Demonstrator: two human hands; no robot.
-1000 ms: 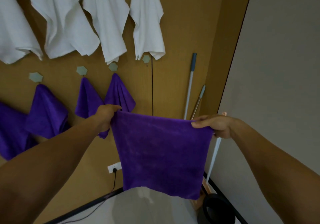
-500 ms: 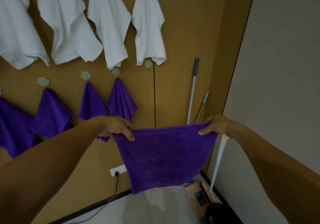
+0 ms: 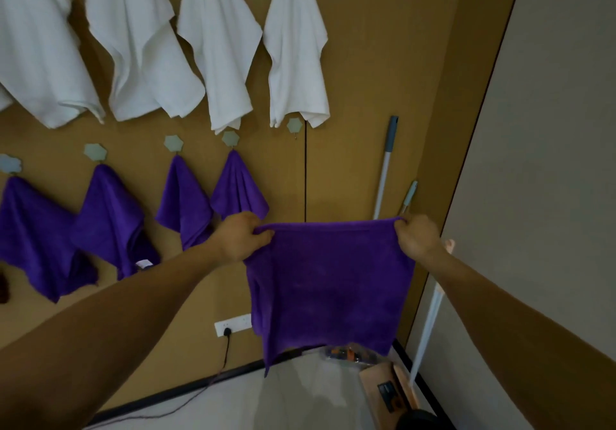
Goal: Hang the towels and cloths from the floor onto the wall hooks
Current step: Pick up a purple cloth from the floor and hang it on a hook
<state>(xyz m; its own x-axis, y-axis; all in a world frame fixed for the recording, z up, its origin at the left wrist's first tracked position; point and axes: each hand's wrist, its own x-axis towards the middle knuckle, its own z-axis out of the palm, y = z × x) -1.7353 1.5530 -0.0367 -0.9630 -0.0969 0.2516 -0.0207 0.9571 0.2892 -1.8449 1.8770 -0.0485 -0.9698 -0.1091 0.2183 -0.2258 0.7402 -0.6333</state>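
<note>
The square purple microfibre cloth [image 3: 328,283] hangs flat in the air, below and a little right of the bare pale-green hexagonal wall hook [image 3: 294,125]. It is spread out by its top edge. The left hand [image 3: 241,238] pinches the top corner lying below-left of that hook, with thumb and curled fingers bunching the hem. The right hand [image 3: 416,238] grips the other top corner, well to the hook's lower right, fingers closed round the fabric.

Stretched between two corners, the cloth shows its full shape, probably so that a corner can be singled out to catch on the hook. That hook looks like the target, being the only one in its row with nothing on it. Left of it, four matching hooks each carry one of the hung purple cloths [image 3: 238,189], caught by a corner, so a corner hang seems to be the pattern.

Above it and to the left drape the white towels [image 3: 296,49], the nearest with its lower hem right beside the hook. To the hook's right, two pale mop handles [image 3: 385,169] lean against the wooden wall.
</note>
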